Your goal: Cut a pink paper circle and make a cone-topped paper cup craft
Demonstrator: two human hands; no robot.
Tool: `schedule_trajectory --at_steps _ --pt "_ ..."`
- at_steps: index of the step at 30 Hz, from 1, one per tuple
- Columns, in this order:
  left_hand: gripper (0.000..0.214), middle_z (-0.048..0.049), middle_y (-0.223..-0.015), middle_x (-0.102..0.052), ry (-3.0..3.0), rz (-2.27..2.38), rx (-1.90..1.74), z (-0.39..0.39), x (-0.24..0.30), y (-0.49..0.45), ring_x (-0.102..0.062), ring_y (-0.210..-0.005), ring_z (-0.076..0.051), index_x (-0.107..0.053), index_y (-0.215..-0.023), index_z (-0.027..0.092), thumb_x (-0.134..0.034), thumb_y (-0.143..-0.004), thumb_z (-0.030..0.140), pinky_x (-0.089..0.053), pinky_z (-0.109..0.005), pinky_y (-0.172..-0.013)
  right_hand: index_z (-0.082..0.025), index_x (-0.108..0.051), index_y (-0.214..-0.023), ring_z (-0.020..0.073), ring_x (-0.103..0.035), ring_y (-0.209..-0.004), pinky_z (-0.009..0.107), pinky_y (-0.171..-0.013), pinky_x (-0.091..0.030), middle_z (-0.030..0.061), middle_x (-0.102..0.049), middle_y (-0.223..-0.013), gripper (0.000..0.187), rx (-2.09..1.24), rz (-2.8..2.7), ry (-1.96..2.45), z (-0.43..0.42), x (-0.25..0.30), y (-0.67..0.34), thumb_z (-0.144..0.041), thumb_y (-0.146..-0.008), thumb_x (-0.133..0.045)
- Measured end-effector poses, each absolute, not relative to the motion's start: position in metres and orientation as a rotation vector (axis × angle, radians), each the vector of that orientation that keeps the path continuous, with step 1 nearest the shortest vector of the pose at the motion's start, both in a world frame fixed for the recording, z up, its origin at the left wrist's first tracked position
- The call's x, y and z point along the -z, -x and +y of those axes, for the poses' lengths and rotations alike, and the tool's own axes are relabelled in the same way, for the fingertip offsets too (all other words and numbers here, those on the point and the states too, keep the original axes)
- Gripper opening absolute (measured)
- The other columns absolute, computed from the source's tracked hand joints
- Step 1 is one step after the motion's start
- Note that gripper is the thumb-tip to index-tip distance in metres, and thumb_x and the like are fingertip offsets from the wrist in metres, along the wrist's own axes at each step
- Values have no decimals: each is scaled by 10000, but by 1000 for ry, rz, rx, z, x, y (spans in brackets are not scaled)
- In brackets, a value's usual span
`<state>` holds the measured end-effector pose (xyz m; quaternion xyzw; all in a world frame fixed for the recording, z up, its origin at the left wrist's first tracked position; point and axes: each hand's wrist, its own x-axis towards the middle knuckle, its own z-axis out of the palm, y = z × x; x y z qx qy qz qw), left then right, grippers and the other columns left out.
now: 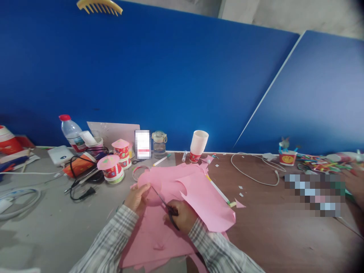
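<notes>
My left hand (pixel 137 198) pinches the edge of a pink paper piece (pixel 150 181) that looks rounded. Dark-handled scissors (pixel 170 212) are gripped in my right hand (pixel 183 216), their blades pointing up and left at that piece. How far the blades are apart is hard to make out. More pink paper sheets (pixel 159 242) lie beneath both hands. One large pink sheet (pixel 209 201) with a curved cut edge spreads to the right of the scissors. A marker (pixel 220 191) rests along that sheet's right side.
Decorated paper cups (pixel 110 171) with pink tops stand at left, near a black cable (pixel 85 194). Behind the paper are a phone (pixel 142 144), a water jar (pixel 159 146) and stacked white cups (pixel 199 143). Another person's hand (pixel 354 184) shows at far right.
</notes>
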<state>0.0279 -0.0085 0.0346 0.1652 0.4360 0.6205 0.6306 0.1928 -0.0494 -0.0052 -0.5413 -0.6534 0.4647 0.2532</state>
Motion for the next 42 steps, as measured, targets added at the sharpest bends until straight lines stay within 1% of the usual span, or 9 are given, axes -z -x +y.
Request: schedule_trajectory --at_steps 9,17,21,25,29,36,42 --pt "168 -36 -394 -644 -377 998 -1400 -8 -35 -27 -556 -344 -198 -630 -541 116 -677 -381 100 -404 -237 -228 -205 -600 -618 103 -477 -458 165 -424 -302 -91 -476 -479 75 -1289 -1794 1456 -49 -1 -195 -254 -623 -658" --pt "136 -17 -376 -631 -360 996 -1411 -8 -34 -27 -550 -330 -181 -619 -523 121 -662 -409 61 -420 -227 -222 -200 -642 -639 83 -416 -438 163 -411 -243 -101 -462 -460 95 -1206 -1849 1458 -49 0 -197 -276 -608 -690" --pt "120 -21 -383 -638 -355 1002 -1414 -8 -34 -28 -559 -340 -187 -619 -506 123 -656 -414 55 -429 -228 -217 -199 -649 -652 80 -408 -438 164 -415 -246 -103 -461 -467 117 -1184 -1858 1468 -49 1 -198 -296 -609 -698" --pt "125 -7 -382 -638 -354 1011 -1428 -8 -35 -28 -564 -347 -190 -614 -491 131 -658 -395 63 -440 -233 -212 -201 -652 -658 76 -401 -438 160 -414 -252 -109 -448 -468 101 -1194 -1860 1470 -49 0 -197 -286 -618 -690" --pt "128 -13 -386 -641 -371 1003 -1416 -8 -35 -28 -565 -346 -195 -620 -502 129 -666 -394 76 -455 -248 -223 -203 -656 -669 76 -402 -453 159 -419 -250 -109 -442 -478 98 -1197 -1857 1472 -49 -1 -197 -278 -617 -692" --pt "101 -15 -372 -635 -371 992 -1439 -7 -34 -28 -562 -346 -187 -615 -480 131 -653 -413 67 -442 -235 -237 -206 -655 -654 81 -390 -448 169 -422 -242 -109 -430 -467 99 -1199 -1854 1468 -48 1 -197 -280 -606 -700" --pt "113 -28 -407 -650 -386 976 -1412 -7 -31 -28 -583 -389 -208 -623 -520 130 -657 -423 81 -462 -261 -275 -204 -657 -670 78 -388 -440 164 -414 -247 -108 -430 -471 102 -1237 -1828 1450 -50 -2 -197 -280 -615 -697"
